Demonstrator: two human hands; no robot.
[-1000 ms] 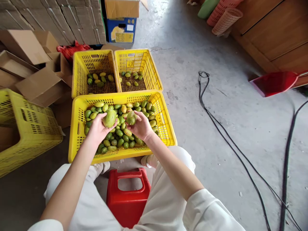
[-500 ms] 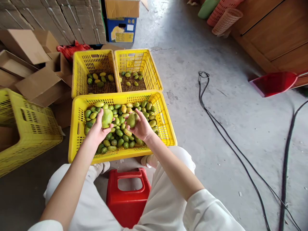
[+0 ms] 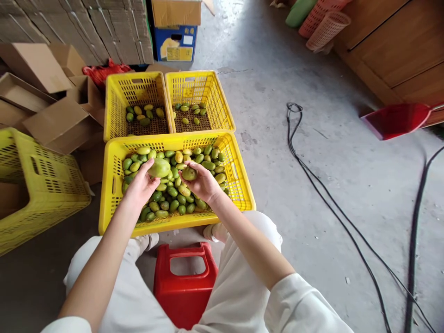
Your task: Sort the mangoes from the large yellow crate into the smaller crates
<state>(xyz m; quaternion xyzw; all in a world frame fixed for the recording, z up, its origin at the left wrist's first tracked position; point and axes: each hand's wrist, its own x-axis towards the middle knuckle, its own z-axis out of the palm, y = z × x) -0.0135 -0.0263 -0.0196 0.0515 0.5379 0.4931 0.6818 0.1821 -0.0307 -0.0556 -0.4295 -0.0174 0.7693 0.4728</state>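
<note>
Head view. Both forearms (image 3: 249, 240) reach forward over the front crate (image 3: 176, 226), bent slightly inward, wrists apart. Left hand (image 3: 140, 185) turned palm inward, thumb on top, fingers curled around a larger green fruit (image 3: 159, 168), lying roughly sideways. Right hand (image 3: 204, 185) mirrors it, thumb up, fingers closed around a smaller green fruit (image 3: 189, 173). Hands near each other, not touching; both fruits above the pile (image 3: 173, 192), green with some yellowish, in the front yellow crate.

Two more yellow crates just behind, side by side: back-left crate (image 3: 114, 108) and back-right crate (image 3: 222, 101), a few fruits in each. Gray concrete floor (image 3: 260, 88), scuffed, cracked. Red plastic stool (image 3: 185, 296) between white-trousered legs (image 3: 229, 296). Left side: another yellow crate (image 3: 55, 171), loose cardboard boxes (image 3: 55, 125), red bag (image 3: 104, 71), stacked cardboard (image 3: 114, 27). Right side: black cables (image 3: 312, 175), red dustpan (image 3: 398, 119), wooden cabinet (image 3: 398, 46), pink mesh baskets (image 3: 328, 30).

Blue carton (image 3: 175, 39) has a yellow printed panel and a white patch; lettering too small to read. Raised marking on the back-right crate's far wall, also unreadable.
</note>
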